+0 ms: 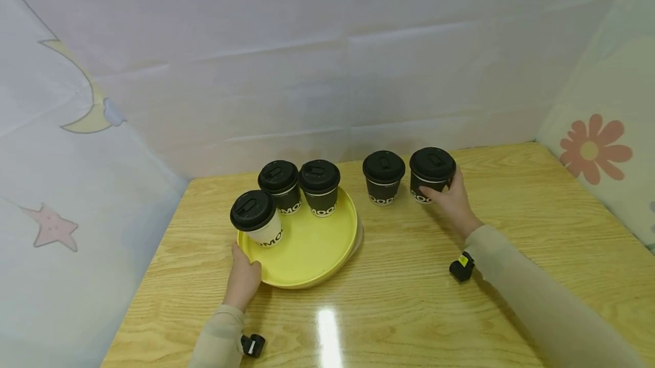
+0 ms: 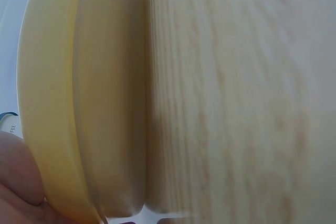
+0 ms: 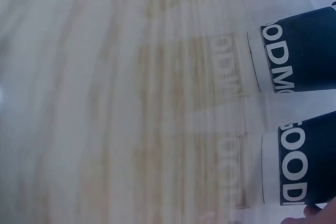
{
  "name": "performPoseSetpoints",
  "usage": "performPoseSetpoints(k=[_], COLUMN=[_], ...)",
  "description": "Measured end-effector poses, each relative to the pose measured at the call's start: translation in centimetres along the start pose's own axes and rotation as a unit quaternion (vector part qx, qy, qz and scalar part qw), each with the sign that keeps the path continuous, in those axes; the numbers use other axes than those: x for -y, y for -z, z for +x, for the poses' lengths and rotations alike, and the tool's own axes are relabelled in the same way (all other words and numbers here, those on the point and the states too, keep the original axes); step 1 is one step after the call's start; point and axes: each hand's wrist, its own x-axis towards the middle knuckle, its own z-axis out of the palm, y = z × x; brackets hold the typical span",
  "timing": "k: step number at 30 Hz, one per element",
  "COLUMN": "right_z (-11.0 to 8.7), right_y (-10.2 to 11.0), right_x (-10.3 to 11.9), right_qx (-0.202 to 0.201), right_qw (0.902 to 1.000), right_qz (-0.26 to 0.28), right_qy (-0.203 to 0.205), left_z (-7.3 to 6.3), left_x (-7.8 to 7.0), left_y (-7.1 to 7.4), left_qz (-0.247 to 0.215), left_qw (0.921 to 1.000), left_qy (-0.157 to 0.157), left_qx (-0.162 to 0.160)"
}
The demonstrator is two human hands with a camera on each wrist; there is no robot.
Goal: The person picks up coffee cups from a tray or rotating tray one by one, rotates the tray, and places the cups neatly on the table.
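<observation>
The left hand [image 1: 244, 277] grasps the near-left rim of the round yellow tray [image 1: 307, 251], seemingly to steady it on the pale round base [image 1: 360, 236] that shows beneath its edge; that base would otherwise leave the tray raised and easier to shift. The right hand [image 1: 452, 200] is wrapped round the outer black cup [image 1: 424, 179], well to the right of the tray, thumb across the front of its body, a grasp that likely keeps the lid free of pressure. Whether that cup bears on the worktop [image 1: 409, 311] or hangs just above it, I cannot tell. Between it and the tray, the inner black cup [image 1: 383, 187] stands upright, touched by neither hand.

The tray holds three cups: a white cup [image 1: 267, 235] at its left rim, and a left black cup [image 1: 288, 201] and a right black cup [image 1: 323, 201] side by side along its far rim. This edge grouping leaves the tray's middle and right bare. Black lids [image 1: 252, 210] cap all five cups, so their contents are hidden.
</observation>
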Motion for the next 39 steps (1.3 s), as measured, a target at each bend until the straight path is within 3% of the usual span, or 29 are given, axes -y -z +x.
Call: performPoseSetpoints(k=[15,34,39], right_z=[-0.2,-0.5,-1.4], right_y=[-1.1,-1.4,-1.0], right_x=[0.4,0.3,0.8], right_qx=[-0.067,-0.088,-0.081], right_qw=[0.9966,0.9953,0.9948], right_qz=[-0.027,-0.027,-0.031], right_qy=[-0.04,-0.029,-0.053], left_z=[-0.3,-0.2,0.0], left_x=[0.0,-0.1,-0.1], left_y=[0.1,0.0,0.0], left_qz=[-0.003,-0.003,-0.002], left_qw=[1.0,1.0,1.0], left_qy=[0.007,0.008,0.01], left_qx=[0.002,0.0,0.0])
